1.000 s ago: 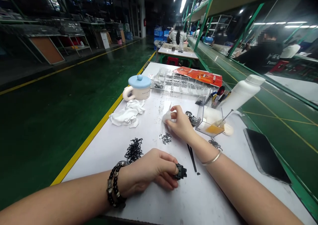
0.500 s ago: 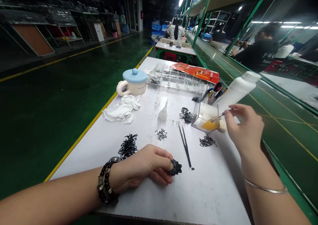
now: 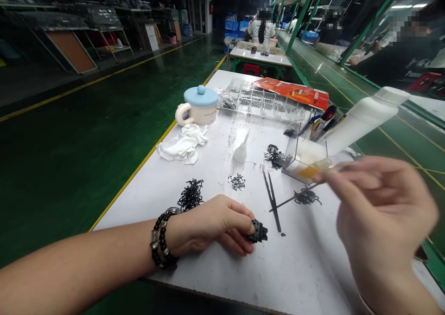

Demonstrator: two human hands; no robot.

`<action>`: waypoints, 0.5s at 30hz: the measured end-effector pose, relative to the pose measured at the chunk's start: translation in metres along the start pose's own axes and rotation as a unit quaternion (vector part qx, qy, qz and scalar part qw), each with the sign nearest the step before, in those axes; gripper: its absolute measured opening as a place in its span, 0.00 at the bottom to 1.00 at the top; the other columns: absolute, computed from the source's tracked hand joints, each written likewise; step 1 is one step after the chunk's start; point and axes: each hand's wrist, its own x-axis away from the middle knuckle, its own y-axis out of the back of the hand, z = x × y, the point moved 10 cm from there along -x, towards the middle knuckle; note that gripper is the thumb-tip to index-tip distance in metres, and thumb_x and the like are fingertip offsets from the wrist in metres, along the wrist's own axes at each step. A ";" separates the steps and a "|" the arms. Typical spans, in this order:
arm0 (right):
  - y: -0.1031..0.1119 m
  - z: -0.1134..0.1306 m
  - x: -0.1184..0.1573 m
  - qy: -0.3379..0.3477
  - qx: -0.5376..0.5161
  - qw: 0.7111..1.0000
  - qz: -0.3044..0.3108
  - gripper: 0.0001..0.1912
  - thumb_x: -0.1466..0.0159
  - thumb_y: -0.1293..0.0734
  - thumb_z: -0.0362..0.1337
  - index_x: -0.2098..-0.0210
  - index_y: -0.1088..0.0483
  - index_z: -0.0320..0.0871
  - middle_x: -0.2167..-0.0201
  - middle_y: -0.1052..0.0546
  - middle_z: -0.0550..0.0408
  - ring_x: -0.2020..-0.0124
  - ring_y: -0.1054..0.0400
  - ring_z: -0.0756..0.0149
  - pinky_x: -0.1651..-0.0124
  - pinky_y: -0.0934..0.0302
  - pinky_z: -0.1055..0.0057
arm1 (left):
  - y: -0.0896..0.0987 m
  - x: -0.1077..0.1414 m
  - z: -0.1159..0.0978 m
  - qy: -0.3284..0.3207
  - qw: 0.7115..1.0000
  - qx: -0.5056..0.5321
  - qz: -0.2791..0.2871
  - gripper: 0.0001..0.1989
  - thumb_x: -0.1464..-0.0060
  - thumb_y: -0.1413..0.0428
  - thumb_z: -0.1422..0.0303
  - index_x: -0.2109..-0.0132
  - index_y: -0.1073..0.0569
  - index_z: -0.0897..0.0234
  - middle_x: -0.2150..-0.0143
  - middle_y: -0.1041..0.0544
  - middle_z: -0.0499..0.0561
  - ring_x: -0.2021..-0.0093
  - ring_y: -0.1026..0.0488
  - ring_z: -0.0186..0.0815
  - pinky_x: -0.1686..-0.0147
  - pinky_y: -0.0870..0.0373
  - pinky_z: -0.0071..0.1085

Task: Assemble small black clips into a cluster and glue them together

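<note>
My left hand [image 3: 225,224] rests on the white tabletop, fingers pinched around a small black block-shaped part [image 3: 258,232] with ridged edges. At the right, my right hand [image 3: 382,203], smeared by motion, grips a thin dark rod [image 3: 295,197] whose tip points left, above the tweezers [image 3: 273,201]. Those black tweezers lie on the table near the black part. Beneath the rod is a pile of small black curved pieces [image 3: 306,196]. Another pile of black pieces [image 3: 191,194] sits behind my left wrist, and small silvery pieces [image 3: 237,182] lie ahead of that hand.
A clear box [image 3: 295,159] with white and yellow contents stands at right, by a leaning white bottle [image 3: 368,118]. Farther back are a small nozzle bottle [image 3: 240,152], a blue-lidded mug [image 3: 200,106], a white cloth [image 3: 184,143] and a compartment tray [image 3: 266,113]. People sit beyond.
My right hand has moved from the clear box toward me, bringing the thin rod over the table. My left hand still holds the black part. The view has shifted slightly left.
</note>
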 end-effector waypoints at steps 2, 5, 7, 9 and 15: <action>-0.011 -0.002 0.004 -0.009 -0.002 1.000 -0.011 0.13 0.48 0.28 0.30 0.65 0.33 0.45 0.73 0.28 0.58 0.73 0.29 0.63 0.63 0.37 0.63 | 0.000 0.000 0.000 0.002 1.000 -0.005 -0.001 0.04 0.61 0.43 0.75 0.72 0.26 0.68 0.80 0.25 0.49 0.77 0.25 0.32 0.77 0.26 0.24; -0.021 -0.011 0.007 -0.039 0.004 0.999 0.020 0.13 0.48 0.28 0.31 0.66 0.33 0.45 0.75 0.27 0.60 0.73 0.29 0.64 0.63 0.38 0.64 | -0.001 0.000 0.001 0.009 1.000 -0.013 -0.001 0.04 0.61 0.43 0.75 0.73 0.25 0.68 0.80 0.24 0.50 0.77 0.25 0.32 0.77 0.26 0.24; -0.022 -0.014 0.008 -0.044 0.004 0.998 0.034 0.13 0.48 0.28 0.31 0.65 0.33 0.44 0.74 0.26 0.60 0.72 0.29 0.64 0.63 0.38 0.64 | -0.001 0.000 0.001 0.009 1.000 -0.013 0.000 0.04 0.61 0.43 0.75 0.72 0.25 0.68 0.79 0.25 0.50 0.77 0.25 0.32 0.76 0.26 0.24; -0.024 -0.015 0.009 -0.046 0.005 0.998 0.046 0.13 0.48 0.28 0.31 0.65 0.33 0.44 0.74 0.26 0.60 0.72 0.28 0.63 0.63 0.39 0.65 | -0.002 0.001 0.000 0.007 1.000 -0.014 0.002 0.05 0.61 0.43 0.75 0.72 0.25 0.68 0.79 0.25 0.49 0.77 0.25 0.32 0.76 0.26 0.24; -0.019 -0.012 0.009 -0.046 -0.009 0.998 0.034 0.12 0.47 0.28 0.31 0.65 0.33 0.45 0.75 0.26 0.60 0.73 0.29 0.65 0.61 0.40 0.65 | -0.001 0.000 0.002 0.008 1.000 -0.003 -0.002 0.03 0.61 0.43 0.74 0.73 0.27 0.67 0.80 0.25 0.48 0.77 0.25 0.33 0.76 0.26 0.24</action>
